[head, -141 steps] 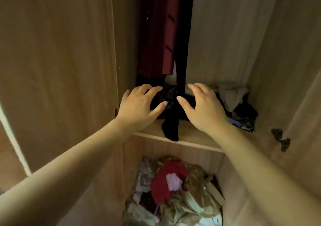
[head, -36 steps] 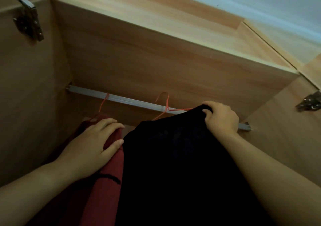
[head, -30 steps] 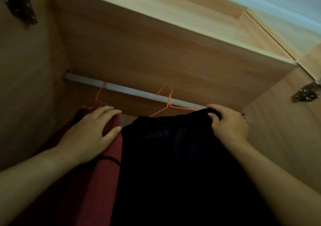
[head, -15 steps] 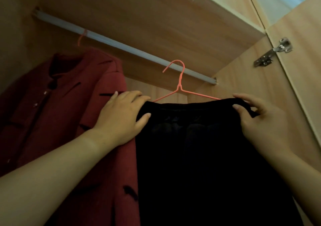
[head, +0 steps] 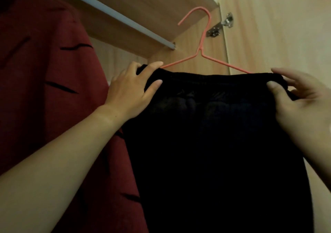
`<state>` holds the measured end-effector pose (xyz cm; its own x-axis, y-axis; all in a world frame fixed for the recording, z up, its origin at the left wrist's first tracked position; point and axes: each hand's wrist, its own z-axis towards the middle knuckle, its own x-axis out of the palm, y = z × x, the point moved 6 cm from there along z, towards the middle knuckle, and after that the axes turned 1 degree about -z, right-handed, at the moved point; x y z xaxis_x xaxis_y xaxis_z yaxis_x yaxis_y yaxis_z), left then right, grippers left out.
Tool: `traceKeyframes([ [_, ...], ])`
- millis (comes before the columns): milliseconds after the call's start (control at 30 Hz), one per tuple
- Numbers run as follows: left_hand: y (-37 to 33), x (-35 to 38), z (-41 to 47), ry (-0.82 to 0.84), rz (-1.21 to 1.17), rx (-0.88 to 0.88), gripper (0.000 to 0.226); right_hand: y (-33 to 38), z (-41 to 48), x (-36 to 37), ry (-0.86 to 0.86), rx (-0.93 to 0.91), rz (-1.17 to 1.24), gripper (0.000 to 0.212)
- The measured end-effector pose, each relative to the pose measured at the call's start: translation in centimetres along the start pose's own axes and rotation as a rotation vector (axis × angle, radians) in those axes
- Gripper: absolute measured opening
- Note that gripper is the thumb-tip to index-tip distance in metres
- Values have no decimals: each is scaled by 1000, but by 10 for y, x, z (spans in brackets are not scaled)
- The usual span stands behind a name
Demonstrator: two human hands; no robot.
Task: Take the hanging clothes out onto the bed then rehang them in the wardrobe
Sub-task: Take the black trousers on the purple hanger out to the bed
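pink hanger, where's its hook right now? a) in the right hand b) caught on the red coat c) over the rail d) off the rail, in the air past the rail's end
D: the pink hanger has its hook on nothing, beyond the end of the rail, while the left hand and right hand grip the black garment by its top corners.

The black garment (head: 215,143) is soft, matt cloth with a finely ribbed band along its top edge. The red coat (head: 44,89) is a thicker, felt-like matt cloth. The pink hanger (head: 200,50) is thin, smooth wire, perhaps plastic-coated. The rail (head: 111,12) is pale, smooth metal with a dull sheen, and the hinge (head: 227,20) is bright metal. The wardrobe door (head: 277,27) shows smooth, light wood grain.
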<state>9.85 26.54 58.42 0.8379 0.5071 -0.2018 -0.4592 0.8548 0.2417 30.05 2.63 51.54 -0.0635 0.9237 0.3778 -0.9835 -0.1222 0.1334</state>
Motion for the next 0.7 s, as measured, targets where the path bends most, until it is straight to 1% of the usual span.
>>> traceKeyframes([
  [67, -17, 3, -11, 18, -34, 49, 56, 0, -10, -22, 26, 6, -57, 21],
  [233, -65, 10, -56, 69, -176, 136, 47, -2, -46, -91, 114, 60, -187, 30],
  [300, -87, 11, -72, 66, -236, 148, 45, 2, -60, -117, 139, 71, -256, 27],
  [400, -130, 14, -97, 57, -321, 160, 41, 7, -81, -160, 174, 99, -405, 26],
  [567, -207, 24, -145, 139, -507, 167, 40, 1, -125, -246, 211, 188, -621, 30],
  [700, -278, 17, -177, 167, -628, 209, 35, 10, -152, -329, 232, 200, -785, 36],
])
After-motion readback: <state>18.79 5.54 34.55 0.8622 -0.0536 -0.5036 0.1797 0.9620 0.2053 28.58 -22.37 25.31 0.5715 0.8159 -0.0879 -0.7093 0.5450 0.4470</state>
